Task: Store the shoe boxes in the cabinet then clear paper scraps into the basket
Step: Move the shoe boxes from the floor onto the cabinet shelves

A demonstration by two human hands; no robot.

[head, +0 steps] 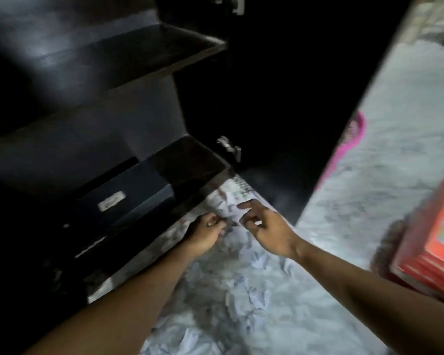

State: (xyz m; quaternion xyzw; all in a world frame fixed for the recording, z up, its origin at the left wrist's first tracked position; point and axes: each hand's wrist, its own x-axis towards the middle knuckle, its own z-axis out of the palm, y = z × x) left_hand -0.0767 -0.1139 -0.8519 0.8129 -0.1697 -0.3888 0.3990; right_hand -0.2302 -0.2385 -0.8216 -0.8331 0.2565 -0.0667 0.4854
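Note:
A dark cabinet (pixel 128 55) stands open at the left, its shelves bare. A dark shoe box (pixel 123 190) with a pale label lies on its lowest shelf. Crumpled white paper scraps (pixel 244 285) are strewn over the pale floor in front. A printed sheet of paper (pixel 228 198) lies at the cabinet's foot. My left hand (pixel 205 234) pinches the near edge of this sheet. My right hand (pixel 264 226) hovers just right of it, forefinger stretched onto the paper, the other fingers curled. The frame is blurred.
The open cabinet door (pixel 292 98) stands dark at the centre right. Red-orange boxes (pixel 431 242) are stacked at the right edge on the floor. A pink object (pixel 351 139) shows behind the door. The marbled floor (pixel 395 149) stretches to the right.

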